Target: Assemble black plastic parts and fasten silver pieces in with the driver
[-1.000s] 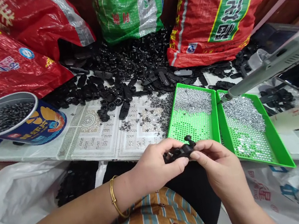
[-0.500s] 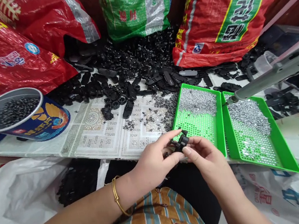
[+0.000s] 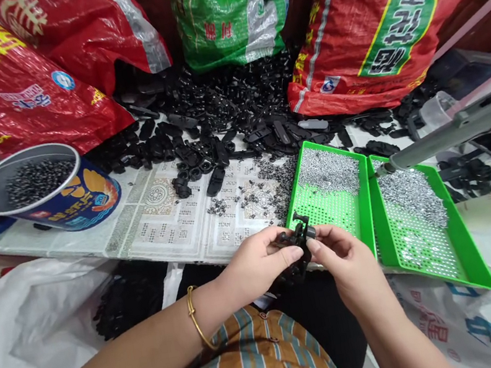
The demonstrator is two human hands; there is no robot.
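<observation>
Between my two hands is a black plastic clamp-like part [image 3: 300,239], held just over the table's front edge. My left hand [image 3: 265,262] grips its left side with thumb and fingers. The fingertips of my right hand [image 3: 339,253] pinch its right side at a round black piece. Fingers hide much of the part, and its exact kind is unclear. Right beyond the hands lies a green perforated tray [image 3: 370,213] with small silvery metal pieces. Tiny dark pieces [image 3: 279,175] are scattered to the left of that tray.
A second green tray [image 3: 470,247] with silvery pieces stands to the right, under a grey metal arm [image 3: 444,135]. On the left is a blue tub [image 3: 87,195] of small dark pieces. Heaped black plastic parts [image 3: 232,104] lie before red and green sacks [image 3: 233,29].
The black part has been turned in my hands, so a longer upright piece now shows. My right thumb and fingers have shifted slightly right. The whole view has moved a little.
</observation>
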